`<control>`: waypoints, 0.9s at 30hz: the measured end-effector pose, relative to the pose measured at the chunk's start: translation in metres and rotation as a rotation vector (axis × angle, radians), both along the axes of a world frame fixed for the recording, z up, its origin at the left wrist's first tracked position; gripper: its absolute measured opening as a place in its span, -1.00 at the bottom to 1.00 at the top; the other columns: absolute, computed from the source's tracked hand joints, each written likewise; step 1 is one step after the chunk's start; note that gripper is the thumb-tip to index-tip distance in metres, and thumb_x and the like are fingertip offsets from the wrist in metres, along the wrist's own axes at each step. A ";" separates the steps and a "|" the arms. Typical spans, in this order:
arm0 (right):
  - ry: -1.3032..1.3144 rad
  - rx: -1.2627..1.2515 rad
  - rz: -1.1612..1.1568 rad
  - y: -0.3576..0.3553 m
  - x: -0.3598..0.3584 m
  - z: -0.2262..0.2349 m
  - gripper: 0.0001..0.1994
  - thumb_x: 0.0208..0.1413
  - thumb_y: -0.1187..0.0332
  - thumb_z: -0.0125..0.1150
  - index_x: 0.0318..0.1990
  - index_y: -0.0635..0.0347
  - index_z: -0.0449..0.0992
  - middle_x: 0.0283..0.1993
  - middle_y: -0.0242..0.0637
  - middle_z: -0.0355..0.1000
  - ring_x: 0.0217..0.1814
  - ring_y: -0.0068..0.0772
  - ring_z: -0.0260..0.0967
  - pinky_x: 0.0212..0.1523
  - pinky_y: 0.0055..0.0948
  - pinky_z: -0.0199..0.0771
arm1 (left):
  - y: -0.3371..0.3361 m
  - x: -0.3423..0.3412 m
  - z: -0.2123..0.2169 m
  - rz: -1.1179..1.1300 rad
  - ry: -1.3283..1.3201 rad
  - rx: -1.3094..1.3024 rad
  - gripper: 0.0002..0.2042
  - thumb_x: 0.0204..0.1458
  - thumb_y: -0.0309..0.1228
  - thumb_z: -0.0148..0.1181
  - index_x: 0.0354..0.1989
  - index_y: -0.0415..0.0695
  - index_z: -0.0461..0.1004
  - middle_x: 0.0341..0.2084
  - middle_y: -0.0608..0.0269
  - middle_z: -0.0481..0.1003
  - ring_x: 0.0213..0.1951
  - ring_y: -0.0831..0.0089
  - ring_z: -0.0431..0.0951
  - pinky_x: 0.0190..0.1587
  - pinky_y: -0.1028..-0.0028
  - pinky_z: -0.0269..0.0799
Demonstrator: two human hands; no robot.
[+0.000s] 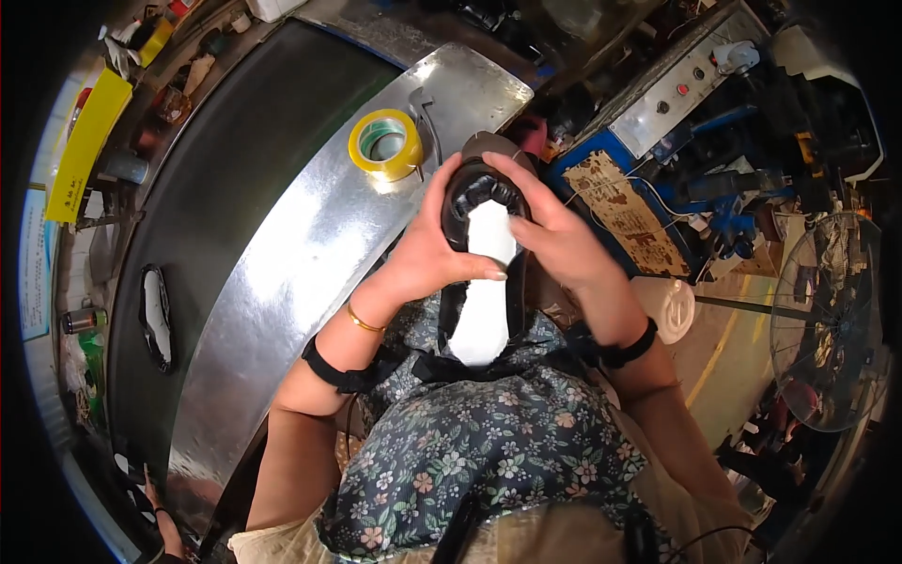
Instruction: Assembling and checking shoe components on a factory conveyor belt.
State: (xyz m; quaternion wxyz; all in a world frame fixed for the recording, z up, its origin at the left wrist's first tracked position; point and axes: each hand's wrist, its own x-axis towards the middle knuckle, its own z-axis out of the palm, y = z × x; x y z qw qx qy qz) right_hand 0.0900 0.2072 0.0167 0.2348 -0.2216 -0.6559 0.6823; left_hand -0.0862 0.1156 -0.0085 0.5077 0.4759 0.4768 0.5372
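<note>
A black shoe upper (479, 191) is held in front of my apron, sole side up and toe pointing away from me. Its edge is gathered in folds around the toe, over a white insole (481, 324). My left hand (427, 249) wraps the left side, with the thumb lying across the insole's narrow waist. On the other side my right hand (556, 240) grips the toe area, fingers along the outer edge and thumb on the insole. The inside of the shoe is hidden.
A shiny metal table (291, 235) lies to my left, bearing a yellow tape roll (385, 146) and a metal hand tool (427, 122). Beyond, a dark conveyor belt (216, 160) carries another black shoe piece (155, 318). Another person's hand (162, 520) shows lower left. A machine panel (681, 99) stands right.
</note>
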 end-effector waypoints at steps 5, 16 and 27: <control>-0.089 0.469 -0.174 -0.024 0.001 -0.016 -0.33 0.14 0.52 0.09 0.42 0.27 0.03 0.44 -0.15 0.04 0.52 -0.29 -0.09 0.47 -0.34 -0.16 | -0.010 0.005 -0.010 0.045 0.079 -0.036 0.33 -0.51 -0.28 0.68 0.45 -0.20 -0.23 0.31 -0.03 0.14 0.33 0.24 0.17 0.37 0.30 0.08; -0.242 0.249 -0.129 0.006 -0.025 0.014 -0.29 -0.07 0.13 0.42 0.23 0.26 0.32 0.26 0.01 0.27 0.31 -0.06 0.26 0.25 -0.24 0.26 | -0.019 0.012 -0.005 0.071 0.346 -0.023 0.34 -0.45 -0.14 0.65 0.43 -0.25 -0.29 0.27 -0.19 0.19 0.31 0.08 0.24 0.33 0.29 0.16; -0.117 0.534 -0.023 0.016 -0.018 0.000 -0.61 0.17 0.31 0.23 0.13 0.25 0.42 0.27 0.00 0.31 0.32 -0.18 0.27 0.27 -0.32 0.25 | -0.035 0.020 -0.025 0.176 -0.303 -0.034 -0.24 0.18 -0.21 0.20 0.42 -0.28 -0.05 0.32 0.03 0.16 0.32 0.32 0.17 0.34 0.38 0.08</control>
